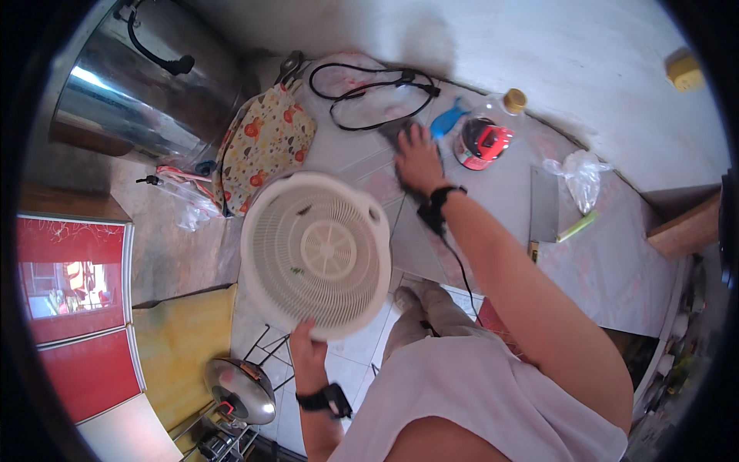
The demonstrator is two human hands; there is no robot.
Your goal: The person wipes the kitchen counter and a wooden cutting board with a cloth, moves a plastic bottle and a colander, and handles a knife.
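Note:
My left hand [309,352] grips the near rim of a cream plastic colander [260,289], which has small green scraps and a dark bit inside. The colander is tilted, its inside facing me. To the right, my right hand [420,159] is spread palm down over the counter [496,213]. A dark patch shows around its fingers; whether this is a cloth or a shadow I cannot tell. Beyond the right hand are a blue fish-shaped item [448,118] and a plastic bottle [485,136] of dark liquid with a red label.
A black power cord [375,81] loops over a plastic bag. A cleaver [544,205] lies beside a green stalk [577,226] and a knotted plastic bag [583,176]. At left are a patterned cloth item [262,144], a metal cylinder [156,86] and a lidded wok [239,390].

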